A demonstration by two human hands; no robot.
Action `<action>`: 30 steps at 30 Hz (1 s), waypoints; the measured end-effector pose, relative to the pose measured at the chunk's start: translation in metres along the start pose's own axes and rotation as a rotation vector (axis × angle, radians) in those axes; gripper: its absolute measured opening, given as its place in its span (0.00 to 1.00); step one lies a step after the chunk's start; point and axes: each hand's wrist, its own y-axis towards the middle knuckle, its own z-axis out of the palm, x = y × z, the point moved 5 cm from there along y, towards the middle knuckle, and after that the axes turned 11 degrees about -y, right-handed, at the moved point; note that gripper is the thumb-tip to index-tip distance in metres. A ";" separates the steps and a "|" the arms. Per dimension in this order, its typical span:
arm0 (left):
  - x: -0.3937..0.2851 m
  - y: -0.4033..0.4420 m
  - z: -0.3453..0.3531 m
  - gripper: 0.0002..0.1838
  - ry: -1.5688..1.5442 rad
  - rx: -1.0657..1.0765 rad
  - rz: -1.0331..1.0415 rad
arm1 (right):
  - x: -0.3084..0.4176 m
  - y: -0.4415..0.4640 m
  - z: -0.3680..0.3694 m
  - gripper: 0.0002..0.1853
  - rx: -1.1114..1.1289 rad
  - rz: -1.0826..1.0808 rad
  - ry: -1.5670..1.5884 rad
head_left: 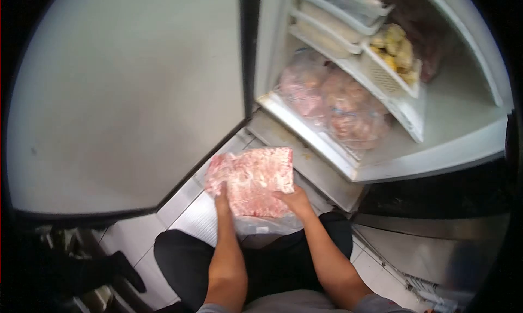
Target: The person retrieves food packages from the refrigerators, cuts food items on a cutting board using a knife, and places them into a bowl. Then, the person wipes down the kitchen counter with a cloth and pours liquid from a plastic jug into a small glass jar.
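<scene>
Plastic-wrapped slab of pinkish meat [253, 182], held just outside the open refrigerator [311, 139].
Left hand [222, 198] and right hand [297, 201] both grip it, thumbs uppermost; bagged meat [351, 109] at refrigerator's bottom, white basket [382, 72] on refrigerator's shelf.

A large grey door [131, 95] stands open on the left. Inside the fridge [455, 111], clear bags of pinkish meat [348, 109] lie at the bottom, under a white shelf [412, 121]. Above them are white trays [333, 12], and near these a white basket [383, 73] holds yellow pieces [397, 46], perhaps fruit, too blurred to name. Pale tiles [143, 269] cover the floor.
</scene>
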 end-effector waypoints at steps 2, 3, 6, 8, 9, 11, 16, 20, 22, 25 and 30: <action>-0.057 -0.044 0.050 0.33 -0.233 0.045 -0.217 | 0.011 -0.009 -0.021 0.22 -0.061 -0.068 -0.005; -0.053 -0.040 0.048 0.35 -0.231 0.064 -0.332 | 0.013 -0.010 -0.031 0.23 -0.079 -0.028 0.131; -0.073 -0.056 0.074 0.37 -0.283 0.126 -0.225 | 0.027 -0.013 -0.064 0.22 -0.181 -0.003 0.253; -0.082 -0.068 0.092 0.39 -0.274 0.126 -0.234 | 0.024 -0.015 -0.095 0.22 -0.302 0.015 0.427; -0.085 -0.070 0.102 0.40 -0.412 0.211 -0.236 | 0.045 -0.029 -0.105 0.22 -0.372 -0.030 0.439; -0.104 -0.083 0.120 0.36 -0.603 0.360 -0.211 | 0.039 -0.032 -0.136 0.26 -0.536 -0.070 0.441; -0.053 -0.034 0.088 0.40 -0.787 0.402 -0.288 | 0.053 -0.029 -0.187 0.38 -0.575 -0.160 0.587; -0.051 -0.041 0.093 0.38 -0.790 0.300 -0.292 | 0.058 -0.003 -0.214 0.40 -0.517 -0.191 0.665; -0.030 -0.042 0.092 0.38 -0.875 0.345 -0.414 | 0.073 0.002 -0.220 0.39 -0.616 -0.302 0.650; -0.017 -0.051 0.073 0.39 -0.682 0.259 -0.424 | 0.102 0.007 -0.214 0.38 -0.610 -0.254 0.666; 0.027 -0.057 0.039 0.45 -0.078 0.036 -0.585 | 0.127 0.038 -0.210 0.37 -0.666 -0.379 0.692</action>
